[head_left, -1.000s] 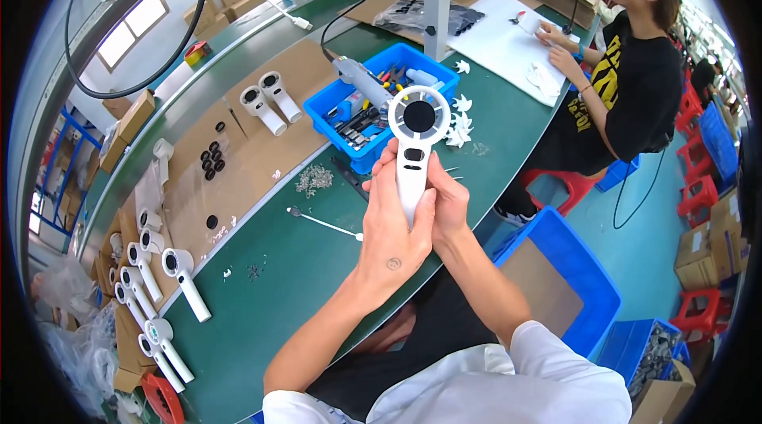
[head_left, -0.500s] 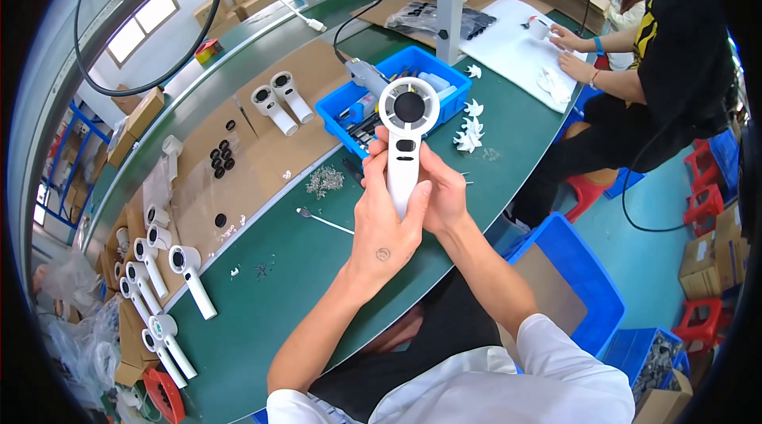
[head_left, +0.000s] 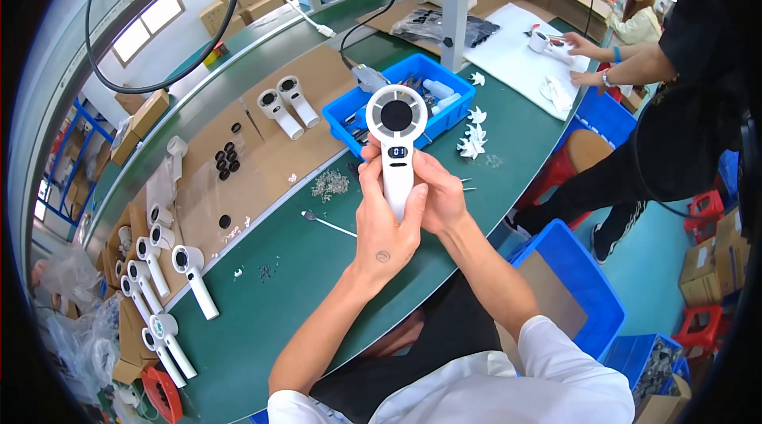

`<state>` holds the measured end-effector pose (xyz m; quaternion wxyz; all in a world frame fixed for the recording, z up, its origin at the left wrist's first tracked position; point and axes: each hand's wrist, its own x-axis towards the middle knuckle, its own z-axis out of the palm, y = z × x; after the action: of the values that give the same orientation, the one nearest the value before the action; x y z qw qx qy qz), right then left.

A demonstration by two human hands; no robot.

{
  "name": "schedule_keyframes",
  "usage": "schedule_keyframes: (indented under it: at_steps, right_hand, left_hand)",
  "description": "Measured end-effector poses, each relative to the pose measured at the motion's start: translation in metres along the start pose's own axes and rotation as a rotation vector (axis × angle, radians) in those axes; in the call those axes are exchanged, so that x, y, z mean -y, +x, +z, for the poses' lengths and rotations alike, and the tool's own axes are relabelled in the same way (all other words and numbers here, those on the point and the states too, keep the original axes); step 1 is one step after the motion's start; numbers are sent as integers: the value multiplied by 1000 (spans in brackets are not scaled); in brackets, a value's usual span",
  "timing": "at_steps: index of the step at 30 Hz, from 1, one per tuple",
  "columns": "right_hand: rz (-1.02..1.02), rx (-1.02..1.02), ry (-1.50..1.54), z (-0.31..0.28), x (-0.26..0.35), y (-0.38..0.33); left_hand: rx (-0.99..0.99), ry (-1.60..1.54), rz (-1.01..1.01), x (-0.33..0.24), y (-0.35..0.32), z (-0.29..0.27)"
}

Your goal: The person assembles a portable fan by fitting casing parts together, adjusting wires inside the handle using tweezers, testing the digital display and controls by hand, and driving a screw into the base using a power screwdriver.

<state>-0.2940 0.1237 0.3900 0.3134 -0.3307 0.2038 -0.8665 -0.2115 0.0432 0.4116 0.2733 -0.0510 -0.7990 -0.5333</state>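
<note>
A white handheld fan (head_left: 398,186) is held upright in front of me, its round head with a dark centre at the top. Its small display is lit. My left hand (head_left: 385,221) wraps the handle from the left, thumb along the front. My right hand (head_left: 441,195) closes round the other side, its thumb near the handle's front. Just behind the fan head stands a blue bin (head_left: 435,124) with tools and bottles. Small screws (head_left: 329,185) lie in a pile left of my hands, near a white cable (head_left: 332,223).
White fan blades (head_left: 473,140) lie right of the bin. More handheld fans rest on cardboard (head_left: 262,156) and along the left of the green bench (head_left: 262,321). Black round caps (head_left: 228,162) sit on the cardboard. A co-worker (head_left: 667,98) stands at the right by a white sheet (head_left: 516,51).
The fan's display has lit up, and the fan has shifted slightly left in the view. The co-worker at the right has risen from a stool.
</note>
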Motion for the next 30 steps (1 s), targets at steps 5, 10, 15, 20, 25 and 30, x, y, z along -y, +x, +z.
schedule_keyframes:
  at_steps: [5,10,15,20,25,30]
  right_hand:
    - [-107,-162,-418,14,8,4]
    - [-100,-335,-737,24,2,8]
    - [-43,-232,-555,6,3,11]
    - [-18,-154,-463,-4,-10,11]
    - [-91,-146,-476,-14,-8,7]
    - [-5,-127,-325,-5,-17,1]
  left_hand:
    - [-54,25,-44,3,1,3]
    - [-83,142,57,16,-5,5]
    - [-93,48,-5,24,-2,4]
    - [-108,-51,-86,35,-2,4]
    - [-103,154,196,35,8,-21]
    - [-247,189,139,40,27,-53]
